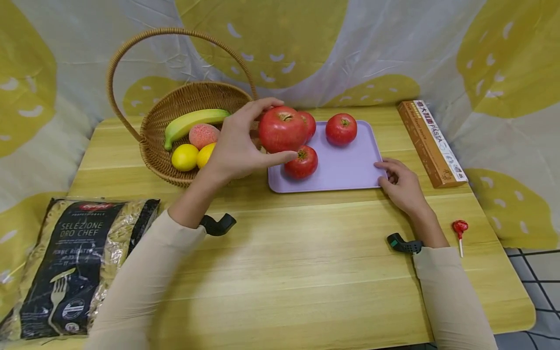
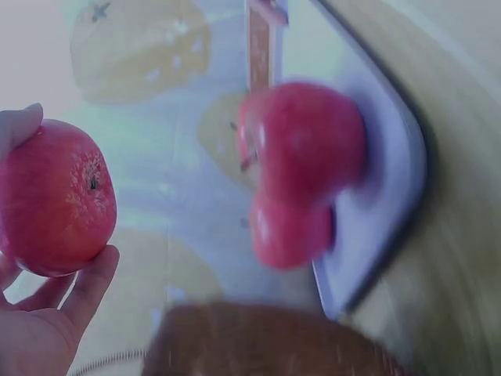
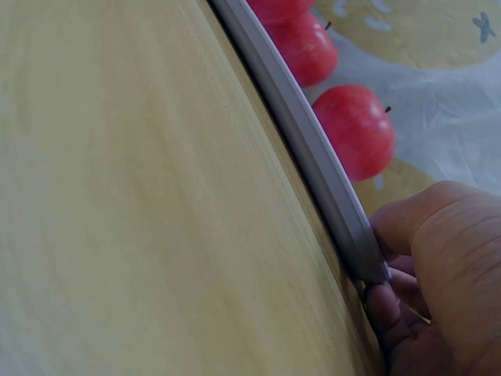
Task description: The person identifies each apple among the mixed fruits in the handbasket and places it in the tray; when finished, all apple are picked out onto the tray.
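Observation:
My left hand grips a red apple between thumb and fingers, held up above the left end of a light purple tray. In the left wrist view that same apple hangs apart from the tray. On the tray lie more apples: one near the front, one at the back right, and one partly hidden behind the held apple. At the tray's right edge, my right hand pinches the rim between thumb and fingers.
Left of the tray stands a wicker basket with a tall handle, holding a banana, a peach and lemons. A pasta bag lies front left. Rightward are a pasta box and a red lollipop.

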Demonstrator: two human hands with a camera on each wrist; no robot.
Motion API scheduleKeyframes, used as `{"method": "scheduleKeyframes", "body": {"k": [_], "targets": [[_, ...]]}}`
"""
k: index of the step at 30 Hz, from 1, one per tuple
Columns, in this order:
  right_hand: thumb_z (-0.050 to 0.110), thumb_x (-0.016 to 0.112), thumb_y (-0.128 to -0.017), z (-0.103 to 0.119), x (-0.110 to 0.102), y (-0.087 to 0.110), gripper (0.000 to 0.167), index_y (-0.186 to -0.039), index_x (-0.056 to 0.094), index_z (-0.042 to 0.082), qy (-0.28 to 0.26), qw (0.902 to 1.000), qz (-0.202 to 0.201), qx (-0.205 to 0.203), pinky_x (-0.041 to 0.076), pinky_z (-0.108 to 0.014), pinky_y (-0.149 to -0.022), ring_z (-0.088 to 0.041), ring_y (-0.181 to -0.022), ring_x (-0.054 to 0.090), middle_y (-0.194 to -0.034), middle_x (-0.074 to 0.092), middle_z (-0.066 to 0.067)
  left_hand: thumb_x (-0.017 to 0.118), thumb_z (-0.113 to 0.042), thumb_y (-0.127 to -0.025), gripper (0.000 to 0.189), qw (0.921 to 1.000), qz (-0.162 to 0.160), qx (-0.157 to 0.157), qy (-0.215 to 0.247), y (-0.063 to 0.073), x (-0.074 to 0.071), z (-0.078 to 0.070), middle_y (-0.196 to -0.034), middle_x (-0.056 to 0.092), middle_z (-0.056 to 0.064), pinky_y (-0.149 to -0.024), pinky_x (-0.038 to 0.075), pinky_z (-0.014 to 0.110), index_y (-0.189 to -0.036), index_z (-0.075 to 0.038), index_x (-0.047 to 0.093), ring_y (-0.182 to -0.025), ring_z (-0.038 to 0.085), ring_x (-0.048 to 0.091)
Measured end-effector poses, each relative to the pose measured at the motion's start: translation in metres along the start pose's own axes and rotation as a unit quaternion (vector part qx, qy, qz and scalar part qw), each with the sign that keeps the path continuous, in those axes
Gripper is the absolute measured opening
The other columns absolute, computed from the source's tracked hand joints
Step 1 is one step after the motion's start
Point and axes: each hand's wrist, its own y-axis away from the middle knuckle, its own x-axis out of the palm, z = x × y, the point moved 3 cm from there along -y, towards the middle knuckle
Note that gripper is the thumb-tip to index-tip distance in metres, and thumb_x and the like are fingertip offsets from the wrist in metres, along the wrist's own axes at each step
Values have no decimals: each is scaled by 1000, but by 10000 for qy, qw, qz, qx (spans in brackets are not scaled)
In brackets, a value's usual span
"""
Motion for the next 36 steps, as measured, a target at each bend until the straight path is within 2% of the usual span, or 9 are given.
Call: {"method": "scheduleKeyframes", "body": {"k": [3, 7, 11, 19, 24, 30, 36], "targets": [[10, 60, -99, 0, 1, -1, 39, -137, 65, 5, -17, 10000, -11, -9, 36, -15, -73, -21, -94, 48, -151, 52, -14, 94, -48, -68, 80, 9993, 244, 68, 269, -5, 19, -7, -124, 68, -14, -84, 60, 26, -136, -24, 59, -105, 3, 66], [10, 60, -99, -1, 3, -2, 39, -137, 65, 5, -53, 10000, -9, -21, 36, -16, -73, -21, -94, 48, -150, 53, -14, 93, -50, -68, 79, 9980, 470, 121, 408, -10, 47, -9, -122, 68, -12, -86, 60, 25, -134, -24, 58, -102, 3, 68], [10, 60, -99, -2, 4, -3, 39, -137, 65, 4, -54, 10000, 15, -38, 36, -16, -73, -21, -94, 48, -149, 53, -14, 91, -55, -68, 81, 9978, 593, 150, 275, -13, 74, -5, -122, 68, -10, -91, 57, 26, -134, -23, 56, -104, 4, 66], [8, 60, -98, 1, 2, -5, 38, -135, 66, 2, -62, 9999, -66, -122, 36, -15, -74, -22, -94, 48, -148, 54, -16, 86, -57, -73, 82, 9960, 872, 48, 205, -17, 121, -2, -131, 63, -11, -101, 51, 29, -139, -23, 52, -117, 3, 60], [8, 60, -98, 0, 2, -2, 37, -134, 66, 3, -29, 9998, -84, -159, 37, -14, -74, -22, -93, 49, -147, 55, -16, 84, -54, -77, 85, 9935, 1125, -134, -139, -19, 144, -2, -140, 57, -5, -107, 48, 33, -145, -22, 46, -126, 10, 56], [8, 60, -98, -1, 2, 1, 37, -134, 66, 2, -1, 9998, -79, -196, 37, -15, -73, -22, -93, 49, -148, 54, -17, 84, -42, -80, 84, 9922, 1193, -312, -179, -18, 165, 5, -143, 54, 1, -111, 48, 35, -147, -16, 41, -130, 15, 54], [7, 61, -97, -1, 1, -1, 37, -134, 67, 3, 23, 9997, -153, -202, 37, -13, -72, -20, -90, 48, -147, 55, -16, 82, -36, -84, 85, 9887, 1271, -738, -295, -20, 187, 13, -150, 45, 4, -116, 44, 37, -152, -17, 34, -136, 16, 47]]}}
